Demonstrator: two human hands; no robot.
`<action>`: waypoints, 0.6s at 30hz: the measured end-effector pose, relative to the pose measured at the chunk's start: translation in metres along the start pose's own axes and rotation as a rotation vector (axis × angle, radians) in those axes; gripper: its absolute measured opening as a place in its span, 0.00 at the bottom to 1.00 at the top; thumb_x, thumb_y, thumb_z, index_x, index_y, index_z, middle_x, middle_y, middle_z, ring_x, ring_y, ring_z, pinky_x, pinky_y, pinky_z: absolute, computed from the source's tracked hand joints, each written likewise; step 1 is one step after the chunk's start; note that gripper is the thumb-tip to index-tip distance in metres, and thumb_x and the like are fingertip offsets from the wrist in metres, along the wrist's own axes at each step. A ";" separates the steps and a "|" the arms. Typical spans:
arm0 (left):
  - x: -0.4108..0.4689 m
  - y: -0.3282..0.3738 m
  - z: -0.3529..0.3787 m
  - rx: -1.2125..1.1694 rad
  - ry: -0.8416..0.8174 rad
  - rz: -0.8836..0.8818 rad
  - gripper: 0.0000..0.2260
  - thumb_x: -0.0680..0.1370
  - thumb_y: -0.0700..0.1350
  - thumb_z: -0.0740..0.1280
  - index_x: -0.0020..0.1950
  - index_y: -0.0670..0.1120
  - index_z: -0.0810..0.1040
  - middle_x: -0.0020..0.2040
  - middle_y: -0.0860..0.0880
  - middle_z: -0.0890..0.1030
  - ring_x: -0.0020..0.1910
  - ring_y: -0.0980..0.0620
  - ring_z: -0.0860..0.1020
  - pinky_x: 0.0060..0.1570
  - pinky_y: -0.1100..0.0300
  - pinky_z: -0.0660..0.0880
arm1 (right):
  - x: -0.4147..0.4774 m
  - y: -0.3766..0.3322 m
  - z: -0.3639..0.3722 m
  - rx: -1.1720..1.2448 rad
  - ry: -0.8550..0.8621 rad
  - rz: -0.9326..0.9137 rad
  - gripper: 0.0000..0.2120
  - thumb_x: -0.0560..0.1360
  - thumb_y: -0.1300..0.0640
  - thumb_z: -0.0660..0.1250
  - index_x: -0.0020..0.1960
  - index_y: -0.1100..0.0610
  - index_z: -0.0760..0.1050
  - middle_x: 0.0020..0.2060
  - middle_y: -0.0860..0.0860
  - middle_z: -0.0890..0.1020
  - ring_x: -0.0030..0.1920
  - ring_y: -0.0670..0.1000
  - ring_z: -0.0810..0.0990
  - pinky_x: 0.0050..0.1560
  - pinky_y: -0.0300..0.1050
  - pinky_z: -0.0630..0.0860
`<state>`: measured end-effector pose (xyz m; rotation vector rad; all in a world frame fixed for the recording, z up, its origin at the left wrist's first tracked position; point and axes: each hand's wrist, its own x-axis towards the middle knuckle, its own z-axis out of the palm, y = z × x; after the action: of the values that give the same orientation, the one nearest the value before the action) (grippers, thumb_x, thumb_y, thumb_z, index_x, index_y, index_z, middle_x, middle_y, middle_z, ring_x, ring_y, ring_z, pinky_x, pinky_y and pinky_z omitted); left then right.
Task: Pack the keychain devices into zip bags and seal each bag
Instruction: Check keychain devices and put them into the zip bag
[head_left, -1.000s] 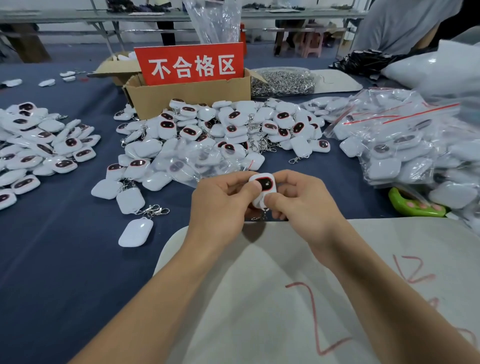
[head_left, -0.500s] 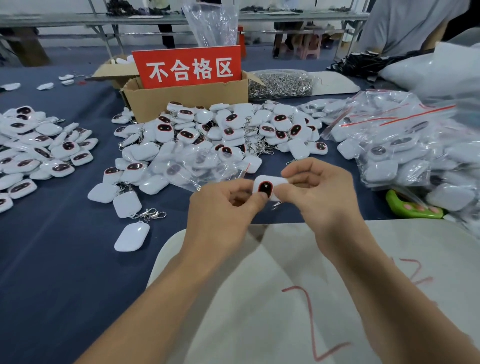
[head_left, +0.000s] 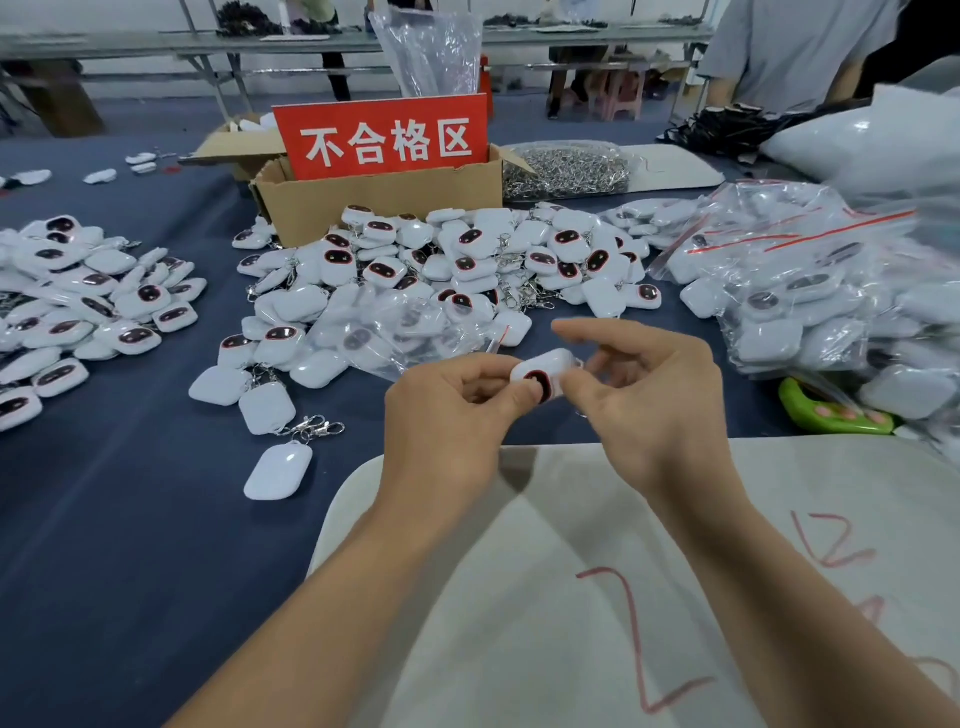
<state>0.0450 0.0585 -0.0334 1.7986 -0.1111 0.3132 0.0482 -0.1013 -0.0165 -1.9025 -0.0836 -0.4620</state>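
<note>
A white keychain device (head_left: 543, 371) with a dark oval face is held above the table's near middle, lying on its side. My left hand (head_left: 452, 415) pinches its left end with thumb and fingers. My right hand (head_left: 649, 400) holds its right end, index finger raised and straight. A thin clear zip bag seems to wrap the device; I cannot tell for sure. Behind the hands lies a big pile of loose white devices (head_left: 467, 265), with clear zip bags (head_left: 410, 332) lying on its front. Packed bags (head_left: 810, 301) are heaped at the right.
A cardboard box (head_left: 374, 200) with a red sign stands behind the pile. A second pile of devices (head_left: 78, 301) lies at the left. A white board (head_left: 597, 597) with red marks covers the near table. A green object (head_left: 826, 413) lies at right, metal clasps (head_left: 566, 174) behind.
Both hands have lifted the device and turned it from upright to lying sideways. My right index finger has straightened and come off it.
</note>
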 end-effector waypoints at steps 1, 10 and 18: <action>0.000 0.001 0.000 -0.038 0.000 -0.036 0.06 0.73 0.50 0.78 0.45 0.62 0.87 0.38 0.56 0.87 0.37 0.58 0.84 0.45 0.58 0.82 | -0.003 -0.001 0.001 -0.066 0.000 -0.044 0.19 0.72 0.60 0.77 0.53 0.37 0.85 0.40 0.39 0.83 0.38 0.39 0.78 0.42 0.28 0.72; 0.006 0.013 -0.003 -0.311 -0.022 -0.255 0.10 0.82 0.44 0.69 0.44 0.46 0.87 0.33 0.46 0.83 0.28 0.52 0.78 0.31 0.63 0.76 | -0.006 0.002 0.007 -0.096 -0.161 -0.102 0.21 0.75 0.62 0.72 0.55 0.34 0.82 0.42 0.33 0.85 0.41 0.40 0.82 0.46 0.33 0.77; 0.005 0.008 -0.001 -0.253 0.009 -0.118 0.11 0.79 0.42 0.71 0.43 0.56 0.89 0.32 0.48 0.84 0.30 0.57 0.77 0.33 0.66 0.74 | 0.001 -0.003 0.000 0.196 -0.364 0.133 0.09 0.75 0.53 0.68 0.41 0.56 0.84 0.36 0.61 0.84 0.31 0.52 0.74 0.36 0.48 0.69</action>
<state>0.0476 0.0574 -0.0244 1.5454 -0.0363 0.2128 0.0479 -0.1005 -0.0138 -1.7661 -0.2314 -0.0121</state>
